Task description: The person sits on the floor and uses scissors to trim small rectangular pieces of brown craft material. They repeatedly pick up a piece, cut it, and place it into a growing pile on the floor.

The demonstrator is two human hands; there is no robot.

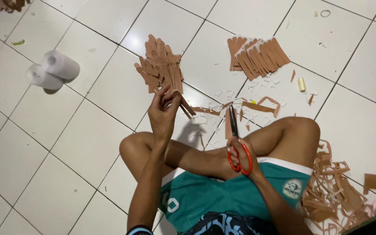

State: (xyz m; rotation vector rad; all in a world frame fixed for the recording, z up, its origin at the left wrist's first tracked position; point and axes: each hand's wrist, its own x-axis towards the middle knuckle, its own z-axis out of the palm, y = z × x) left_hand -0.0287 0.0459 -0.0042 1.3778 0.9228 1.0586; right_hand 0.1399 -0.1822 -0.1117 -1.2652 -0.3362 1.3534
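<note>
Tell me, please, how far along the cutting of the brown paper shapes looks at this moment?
Well along: two piles of cut brown shapes lie on the tiled floor, with offcuts heaped at the right. In hand: the left hand holds a few brown pieces; the right hand grips red-handled scissors. How much uncut paper is left cannot be told.

Head view, steeply down, near

Glossy white tiled floor (88,130) with dark grout lines, lit from overhead.
</note>
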